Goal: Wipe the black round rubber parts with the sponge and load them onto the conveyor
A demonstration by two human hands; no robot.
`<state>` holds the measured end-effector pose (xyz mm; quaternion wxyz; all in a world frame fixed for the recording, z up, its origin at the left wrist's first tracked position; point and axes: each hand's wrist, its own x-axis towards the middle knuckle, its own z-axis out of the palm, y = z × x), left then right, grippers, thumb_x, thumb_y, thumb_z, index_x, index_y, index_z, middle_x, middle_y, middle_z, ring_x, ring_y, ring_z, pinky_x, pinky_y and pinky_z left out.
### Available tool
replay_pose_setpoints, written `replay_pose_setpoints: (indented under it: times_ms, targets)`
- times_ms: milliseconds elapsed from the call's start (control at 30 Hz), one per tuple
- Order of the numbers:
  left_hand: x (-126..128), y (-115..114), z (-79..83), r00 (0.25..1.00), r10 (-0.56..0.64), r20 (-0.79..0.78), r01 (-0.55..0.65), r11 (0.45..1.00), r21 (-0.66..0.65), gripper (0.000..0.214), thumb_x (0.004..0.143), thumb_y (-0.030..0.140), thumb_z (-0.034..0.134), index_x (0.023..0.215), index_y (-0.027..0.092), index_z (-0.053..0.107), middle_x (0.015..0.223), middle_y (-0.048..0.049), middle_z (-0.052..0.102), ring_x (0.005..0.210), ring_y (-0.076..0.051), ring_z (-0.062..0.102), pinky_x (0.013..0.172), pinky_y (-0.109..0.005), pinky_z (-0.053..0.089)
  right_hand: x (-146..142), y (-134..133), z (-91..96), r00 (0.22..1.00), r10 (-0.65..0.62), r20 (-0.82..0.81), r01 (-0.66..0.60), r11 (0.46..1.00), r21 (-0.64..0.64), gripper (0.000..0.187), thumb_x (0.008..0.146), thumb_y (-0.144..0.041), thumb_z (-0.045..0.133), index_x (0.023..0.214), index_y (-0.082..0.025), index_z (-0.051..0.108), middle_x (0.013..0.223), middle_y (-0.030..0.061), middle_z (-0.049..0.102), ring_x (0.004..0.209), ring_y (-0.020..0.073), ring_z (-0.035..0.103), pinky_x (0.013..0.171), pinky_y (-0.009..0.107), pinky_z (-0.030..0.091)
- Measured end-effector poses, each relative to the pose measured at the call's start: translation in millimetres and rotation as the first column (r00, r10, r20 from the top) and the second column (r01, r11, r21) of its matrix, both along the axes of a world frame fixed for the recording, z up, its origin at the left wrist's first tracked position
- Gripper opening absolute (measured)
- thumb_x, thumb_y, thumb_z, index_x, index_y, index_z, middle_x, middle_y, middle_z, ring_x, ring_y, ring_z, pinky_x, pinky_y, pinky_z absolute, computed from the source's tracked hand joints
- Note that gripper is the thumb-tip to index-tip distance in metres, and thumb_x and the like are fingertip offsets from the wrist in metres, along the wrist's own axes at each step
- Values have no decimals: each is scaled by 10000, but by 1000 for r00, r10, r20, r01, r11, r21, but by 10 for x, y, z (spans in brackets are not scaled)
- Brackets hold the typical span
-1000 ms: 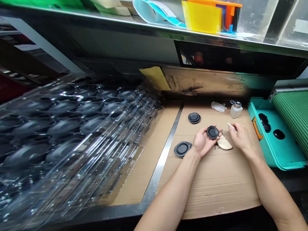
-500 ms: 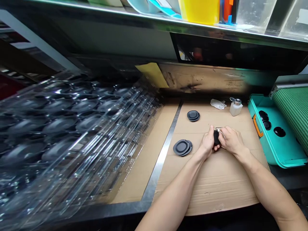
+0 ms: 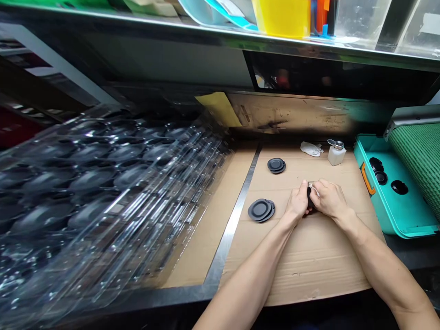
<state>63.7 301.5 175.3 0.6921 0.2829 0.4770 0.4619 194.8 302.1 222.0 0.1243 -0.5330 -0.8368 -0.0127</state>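
Note:
Above the cardboard sheet point(image 3: 295, 266), my left hand point(image 3: 297, 200) is closed around a small black plastic part point(image 3: 310, 197), seen nearly edge-on and mostly hidden by the fingers. My right hand point(image 3: 329, 198) is pinched against the same part from the other side. A bit of something white point(image 3: 311, 185) shows at its fingertips, too small to name. To the left of my hands lie two small groups of round black lids, one nearer point(image 3: 259, 210) and one farther back point(image 3: 276, 165), each with pieces overlapping.
Stacked clear plastic trays point(image 3: 137, 220) holding black round parts fill the left side. A crumpled white wipe point(image 3: 311, 149) and a pump bottle point(image 3: 337, 153) stand behind my hands. On the right is a teal bin point(image 3: 388, 211) with several black parts, beside a green conveyor belt point(image 3: 419, 151). A shelf point(image 3: 206, 32) crosses above.
The black part has turned more edge-on between my hands, and less of it shows. My right hand has shifted slightly left; the view has moved a little.

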Motion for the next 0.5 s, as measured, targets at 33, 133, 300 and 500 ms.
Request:
replay_pose_setpoints:
  times_ms: [33, 133, 300, 500]
  targets:
    - [3, -5, -6, 999, 15, -36, -14, 999, 31, 597, 946, 610, 485, 544, 177, 573, 357, -20, 504, 269, -99, 423, 296, -209, 200, 1, -4, 2, 1000, -7, -3, 7, 1000, -12, 236, 977, -273, 451, 941, -202, 673, 981, 85, 706, 822, 196, 642, 680, 273, 378]
    - [22, -16, -5, 981, 59, -185, -36, 992, 121, 603, 952, 604, 475, 547, 170, 585, 377, -36, 527, 276, -110, 442, 294, -209, 229, 1, -19, -8, 998, -30, -63, 27, 998, -49, 214, 954, -274, 480, 932, -209, 683, 973, 80, 712, 780, 189, 639, 681, 267, 403]
    - [-7, 40, 116, 998, -45, 46, 46, 999, -12, 628, 999, 592, 308, 739, 131, 646, 481, -80, 593, 363, -150, 524, 332, -225, 358, 66, 52, -91, 856, -75, -511, 92, 996, 8, 248, 961, -336, 468, 932, -206, 676, 892, 57, 709, 796, 172, 637, 728, 255, 447]
    - [-216, 159, 253, 926, -44, 375, 161, 945, -285, 656, 1022, 524, 183, 959, 43, 623, 630, -142, 634, 426, -135, 557, 362, -196, 437, 231, 230, -228, 691, -177, -701, 176, 982, -74, 260, 942, -390, 502, 973, -188, 663, 807, 21, 705, 689, 151, 614, 677, 255, 450]
